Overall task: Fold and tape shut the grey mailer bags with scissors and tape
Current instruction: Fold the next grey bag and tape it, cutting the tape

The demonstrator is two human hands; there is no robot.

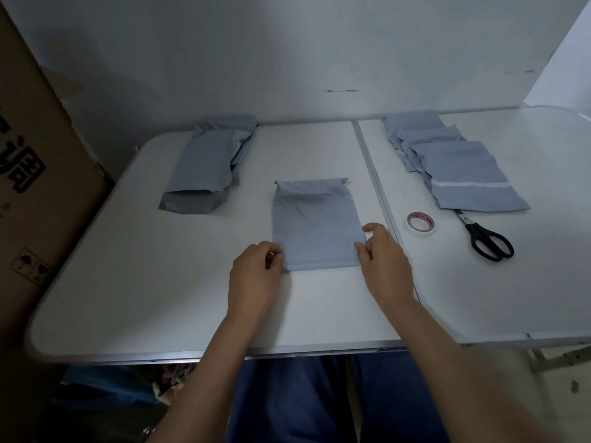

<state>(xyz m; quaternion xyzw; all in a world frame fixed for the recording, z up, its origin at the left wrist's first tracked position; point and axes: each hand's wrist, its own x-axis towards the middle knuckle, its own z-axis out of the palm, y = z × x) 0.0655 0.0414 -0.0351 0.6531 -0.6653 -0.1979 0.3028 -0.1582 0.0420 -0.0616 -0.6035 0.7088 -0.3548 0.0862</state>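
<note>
At frame centre, the left hand (256, 266) and right hand (382, 254) pinch the folded mailer's (315, 225) lower corners. Taped bags (457, 167) sit upper right; tape (420, 222), scissors (486, 239) untouched; unsealed bags (208, 161) wait upper left.

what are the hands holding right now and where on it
Both hold the centre mailer bag at its near corners: left hand the left one, right hand the right.

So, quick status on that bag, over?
Left hand and right hand pinch folded mailer bag at near corners. Tape roll, scissors untouched. Nothing blocking.
</note>
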